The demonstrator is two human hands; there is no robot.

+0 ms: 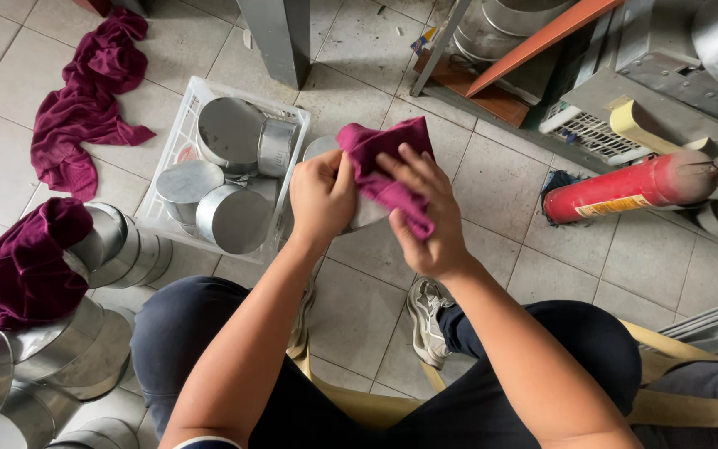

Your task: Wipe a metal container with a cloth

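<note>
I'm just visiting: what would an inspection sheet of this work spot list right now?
Surface: grey tiled floor.
Job's things: round metal tin, mostly hidden under magenta cloth.
Clutter: white crate holding tins; stacked tins at left; two more magenta cloths on the left.
Hands: left hand grips the tin; right hand presses the cloth on it.
Cables: nothing seen.
Surroundings: red fire extinguisher lying on the floor; metal shelving.
</note>
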